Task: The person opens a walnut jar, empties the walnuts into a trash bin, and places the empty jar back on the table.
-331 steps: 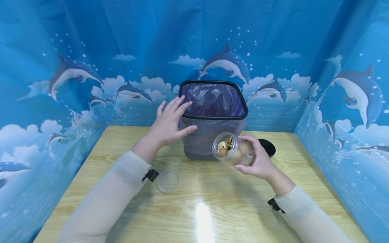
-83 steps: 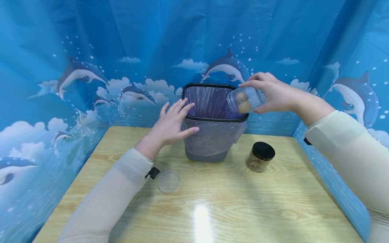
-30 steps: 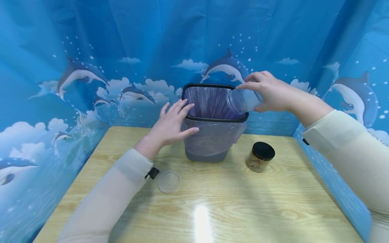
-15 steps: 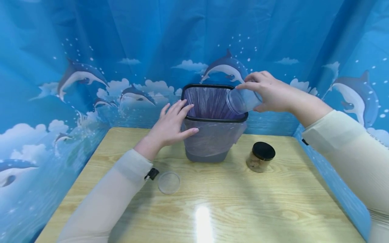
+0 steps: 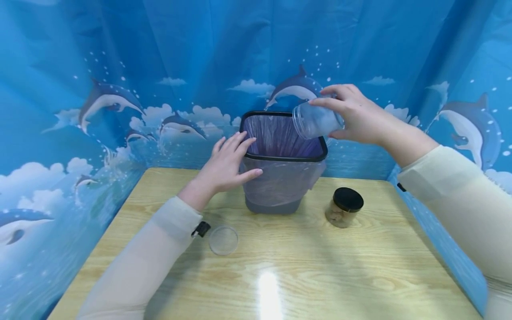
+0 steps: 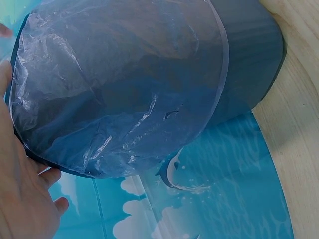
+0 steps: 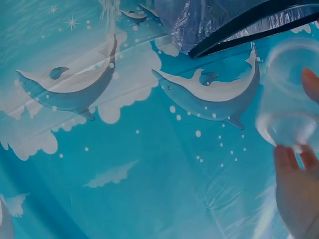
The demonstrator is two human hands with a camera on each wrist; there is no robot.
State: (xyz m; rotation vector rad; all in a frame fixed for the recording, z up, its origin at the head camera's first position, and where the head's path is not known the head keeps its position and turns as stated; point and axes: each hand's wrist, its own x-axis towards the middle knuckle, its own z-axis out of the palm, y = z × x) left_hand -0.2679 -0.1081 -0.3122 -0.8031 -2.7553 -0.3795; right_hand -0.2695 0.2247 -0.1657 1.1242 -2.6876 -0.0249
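My right hand grips a clear plastic jar near its base. The jar lies tilted on its side over the right part of the bin, its open mouth toward the left, and no contents show through its wall. In the right wrist view the jar looks see-through, with fingertips at one end. Below it stands a grey trash bin with a black rim and a purple plastic liner. My left hand rests at the bin's left rim, fingers extended and thumb spread along the front. The bin's bottom is hidden.
A clear round lid lies flat on the wooden table, close to my left wrist. Right of the bin stands a jar with a black lid and brownish contents. A blue dolphin-print curtain encloses the back and sides.
The jar earlier held round brown pieces; it was carried up over the bin and two pieces still showed before it emptied. Just now it has risen slightly. My left hand stays put.
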